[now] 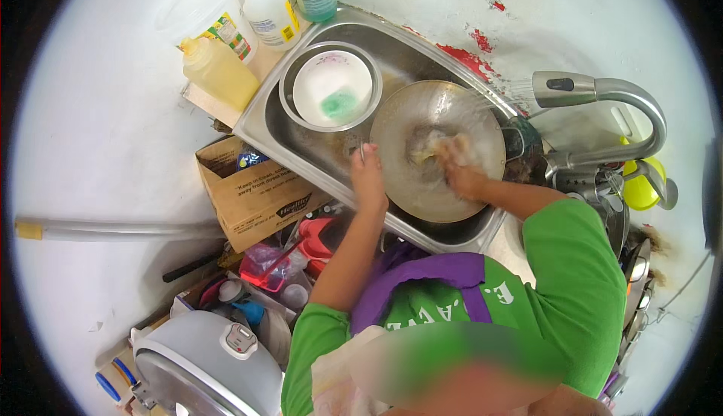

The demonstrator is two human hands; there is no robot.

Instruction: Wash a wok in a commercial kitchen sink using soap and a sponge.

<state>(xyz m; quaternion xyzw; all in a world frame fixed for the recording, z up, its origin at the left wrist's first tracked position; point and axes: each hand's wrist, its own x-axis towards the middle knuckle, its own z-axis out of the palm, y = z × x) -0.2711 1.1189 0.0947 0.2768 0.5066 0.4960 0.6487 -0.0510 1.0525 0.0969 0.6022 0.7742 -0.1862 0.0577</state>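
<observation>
A large round metal wok (406, 190) lies tilted in the stainless steel sink (316, 153), with water on its inner surface. At its left rim, my left hand (369, 181) grips a thin metal loop handle (362, 152). My right hand (462, 168) is down on the middle of the wok, blurred by motion. Something pale and yellowish shows at its fingertips, too blurred to name. Water sprays from the pull-down faucet (565, 88) onto the wok's far right side. A second loop handle (517, 142) sticks out at the right.
In the sink's far left corner, a white bowl (322, 80) holding something green sits inside a metal basin (288, 108). Several soap bottles (223, 71) stand left of the sink. Below are a cardboard box (265, 201) and a rice cooker (209, 348). Utensils (610, 190) crowd the right side.
</observation>
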